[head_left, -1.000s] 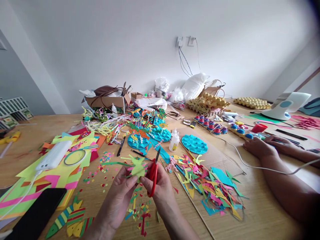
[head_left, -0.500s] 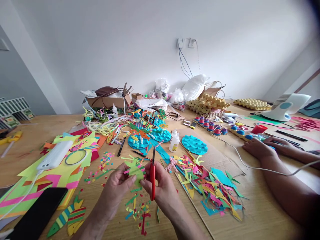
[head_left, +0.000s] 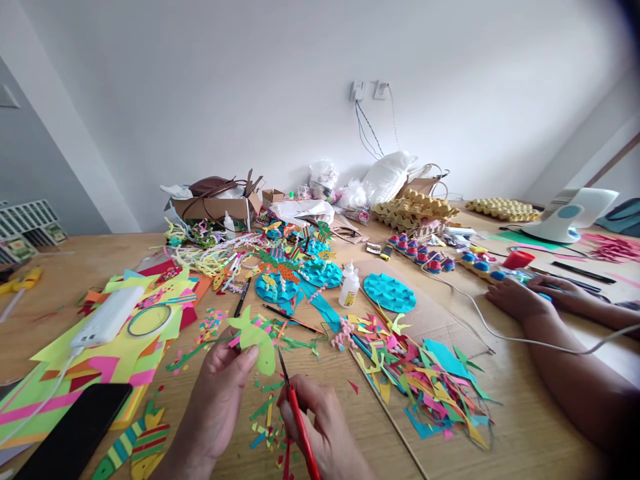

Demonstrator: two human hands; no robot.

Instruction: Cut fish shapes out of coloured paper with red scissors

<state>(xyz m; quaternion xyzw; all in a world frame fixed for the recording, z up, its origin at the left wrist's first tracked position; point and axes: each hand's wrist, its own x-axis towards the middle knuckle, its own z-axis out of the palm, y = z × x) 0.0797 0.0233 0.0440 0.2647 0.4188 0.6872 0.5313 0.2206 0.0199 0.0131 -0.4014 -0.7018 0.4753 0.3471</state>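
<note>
Between the thumb and fingers of my left hand (head_left: 223, 377) is a light green paper fish (head_left: 260, 350), with pink paper showing at its edge. My right hand (head_left: 317, 417) grips red-handled scissors (head_left: 295, 407), their dark blades pointing up and away, just right of the fish and apart from it. Small paper scraps (head_left: 270, 423) lie on the table under my hands. Two striped paper fish (head_left: 150, 437) rest at the lower left, beside a black phone (head_left: 80, 433).
Coloured paper sheets (head_left: 115, 347) carry a white power bank (head_left: 107, 319) on the left. A glue bottle (head_left: 349, 287) stands near a blue egg-carton disc (head_left: 389, 292). Paper offcuts (head_left: 435, 387) and a thin stick (head_left: 390, 413) lie to the right. Another person's hands (head_left: 520, 300) work at the far right.
My right hand and the scissors have moved down, away from the fish, and the scissors have tilted. The left hand has shifted slightly left, still holding the fish, which is now more visible.
</note>
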